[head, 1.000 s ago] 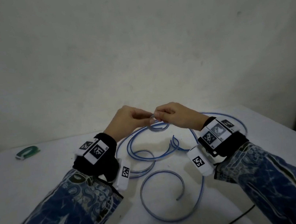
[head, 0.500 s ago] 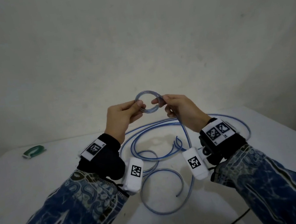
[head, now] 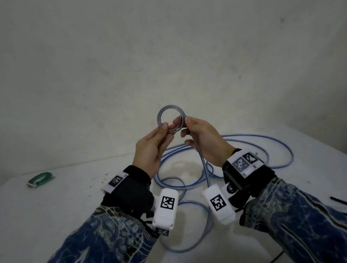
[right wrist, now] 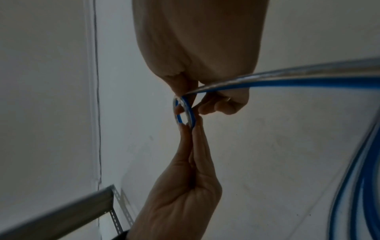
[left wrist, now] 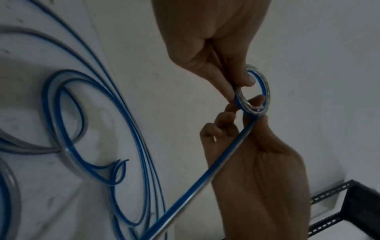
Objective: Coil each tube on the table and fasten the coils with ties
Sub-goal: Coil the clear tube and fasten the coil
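Both hands are raised above the table [head: 46, 218], forearms angled inward, meeting at a small coil [head: 171, 119] of clear, blue-striped tube. The left hand [head: 151, 150] pinches the coil's lower left edge between thumb and fingers. The right hand [head: 203, 141] pinches its right side, the tube [head: 203, 167] trailing down past the palm to loose loops on the table.
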